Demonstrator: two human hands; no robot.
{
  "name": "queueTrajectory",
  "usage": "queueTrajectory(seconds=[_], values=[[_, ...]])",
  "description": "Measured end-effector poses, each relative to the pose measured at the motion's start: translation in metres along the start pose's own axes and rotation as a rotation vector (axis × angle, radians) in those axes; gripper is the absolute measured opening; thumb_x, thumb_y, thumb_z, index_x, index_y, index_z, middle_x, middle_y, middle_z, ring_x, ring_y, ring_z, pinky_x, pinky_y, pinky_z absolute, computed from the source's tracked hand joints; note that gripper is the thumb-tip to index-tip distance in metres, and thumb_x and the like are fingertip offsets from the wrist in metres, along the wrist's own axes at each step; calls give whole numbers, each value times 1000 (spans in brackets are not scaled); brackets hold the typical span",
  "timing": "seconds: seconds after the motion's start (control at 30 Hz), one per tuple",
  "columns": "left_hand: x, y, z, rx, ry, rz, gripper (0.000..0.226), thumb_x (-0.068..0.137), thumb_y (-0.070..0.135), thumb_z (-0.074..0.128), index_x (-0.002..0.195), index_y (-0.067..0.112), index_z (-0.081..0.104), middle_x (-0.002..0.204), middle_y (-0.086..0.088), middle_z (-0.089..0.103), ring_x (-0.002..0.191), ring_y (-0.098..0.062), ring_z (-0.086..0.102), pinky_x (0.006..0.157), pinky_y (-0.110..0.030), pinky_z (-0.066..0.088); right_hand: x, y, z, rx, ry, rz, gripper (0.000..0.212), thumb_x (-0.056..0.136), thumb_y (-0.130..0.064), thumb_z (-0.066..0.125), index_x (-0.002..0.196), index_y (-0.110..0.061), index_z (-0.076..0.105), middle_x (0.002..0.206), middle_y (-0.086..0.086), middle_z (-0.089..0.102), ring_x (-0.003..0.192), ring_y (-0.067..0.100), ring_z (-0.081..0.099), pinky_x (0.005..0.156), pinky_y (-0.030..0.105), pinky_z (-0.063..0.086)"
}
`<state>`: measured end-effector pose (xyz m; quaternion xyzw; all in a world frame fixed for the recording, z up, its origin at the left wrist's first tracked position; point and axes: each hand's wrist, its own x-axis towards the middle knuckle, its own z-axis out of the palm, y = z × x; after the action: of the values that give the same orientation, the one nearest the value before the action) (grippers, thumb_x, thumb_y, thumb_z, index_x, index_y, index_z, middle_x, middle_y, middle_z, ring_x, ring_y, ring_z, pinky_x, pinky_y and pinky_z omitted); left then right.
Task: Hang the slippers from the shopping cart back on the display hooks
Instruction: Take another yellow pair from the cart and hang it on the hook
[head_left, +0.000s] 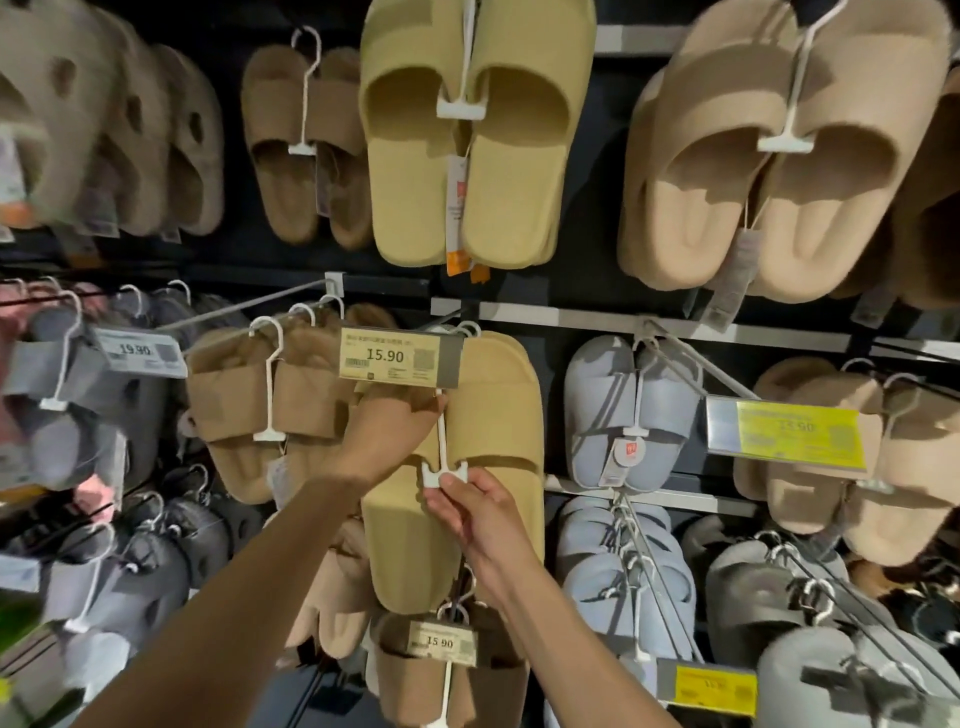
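A pair of mustard-yellow slippers (493, 415) on a white plastic hanger (443, 457) is held up against the display, just under a 15.90 price tag (400, 358). My left hand (389, 431) grips the left slipper and the hanger's stem near the top. My right hand (478, 509) pinches the hanger's bottom clip from below. The hanger's hook is hidden behind the price tag, so I cannot tell whether it sits on the display hook (467, 327).
Slippers on hooks fill the wall: brown pairs (260, 410) to the left, pale blue pairs (628, 415) to the right, another yellow pair (467, 135) above, a brown pair (447, 670) with its own price tag below. Metal prongs (691, 374) stick out toward me.
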<state>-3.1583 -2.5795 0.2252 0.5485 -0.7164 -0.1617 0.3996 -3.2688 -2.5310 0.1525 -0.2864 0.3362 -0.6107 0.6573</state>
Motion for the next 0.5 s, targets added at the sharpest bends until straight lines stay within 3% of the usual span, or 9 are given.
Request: queueTrajectory(seconds=[0.13, 0.27, 0.37, 0.43, 0.5], values=[[9, -20, -4, -71, -12, 0, 15, 82, 12, 59, 96, 16, 60, 95, -3, 66, 93, -22, 61, 87, -46, 50, 12, 13, 7, -18, 4, 26, 18, 87, 3, 58, 72, -6, 54, 58, 6, 66, 56, 11, 66, 64, 19, 56], [15, -35, 5, 205, -58, 9, 26, 85, 30, 57, 110, 22, 57, 115, -5, 62, 111, -29, 54, 96, -45, 43, 20, 32, 5, 46, 39, 80, 16, 88, 3, 56, 75, -5, 55, 60, 7, 67, 57, 14, 66, 62, 22, 56], [17, -40, 10, 213, -96, 20, 39, 78, 45, 48, 108, 23, 61, 115, -1, 65, 112, -27, 55, 97, -45, 42, 22, 39, 5, 52, 77, 100, 15, 89, 3, 53, 77, -3, 57, 60, 7, 67, 55, 13, 67, 58, 21, 56], [18, -43, 13, 208, -90, 20, 45, 75, 46, 44, 110, 24, 62, 117, -1, 65, 115, -26, 53, 100, -44, 40, 23, 40, 4, 51, 98, 99, 13, 89, 3, 54, 78, -3, 57, 61, 8, 67, 55, 13, 67, 57, 21, 57], [19, -45, 15, 254, -77, 24, 35, 84, 41, 51, 113, 23, 61, 121, -2, 62, 118, -27, 50, 102, -42, 38, 23, 39, 3, 43, 114, 100, 13, 88, 2, 56, 76, -3, 57, 60, 9, 66, 54, 14, 66, 56, 21, 57]])
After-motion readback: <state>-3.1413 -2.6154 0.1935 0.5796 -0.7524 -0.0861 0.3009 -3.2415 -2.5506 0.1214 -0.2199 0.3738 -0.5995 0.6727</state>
